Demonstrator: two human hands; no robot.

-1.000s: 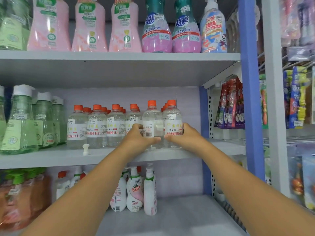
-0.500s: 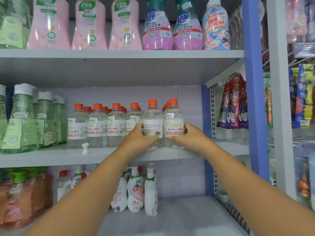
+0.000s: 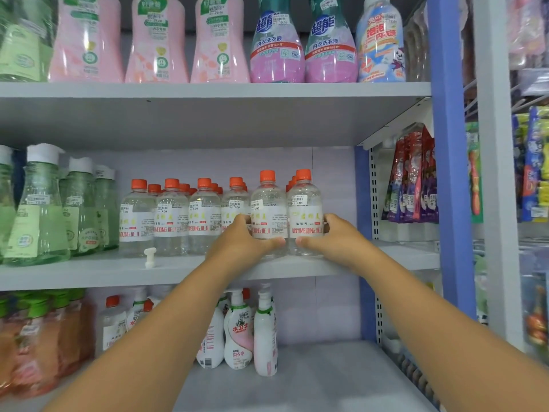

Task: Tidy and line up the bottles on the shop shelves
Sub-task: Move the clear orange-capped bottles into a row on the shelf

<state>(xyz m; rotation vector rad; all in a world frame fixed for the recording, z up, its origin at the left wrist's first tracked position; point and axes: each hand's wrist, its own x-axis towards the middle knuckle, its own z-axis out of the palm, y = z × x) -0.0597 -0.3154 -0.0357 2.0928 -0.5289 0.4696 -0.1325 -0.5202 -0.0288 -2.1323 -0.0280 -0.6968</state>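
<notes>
Hands grip 2 orange-capped bottles on middle shelf.

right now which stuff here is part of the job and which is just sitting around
In the job:
- left hand, gripping one clear bottle
- right hand, gripping the end bottle
- rest of the orange-capped row
- middle shelf

Just sitting around:
- loose white cap on the shelf edge
- green bottles
- pink bottles above
- toothbrush packs
</notes>
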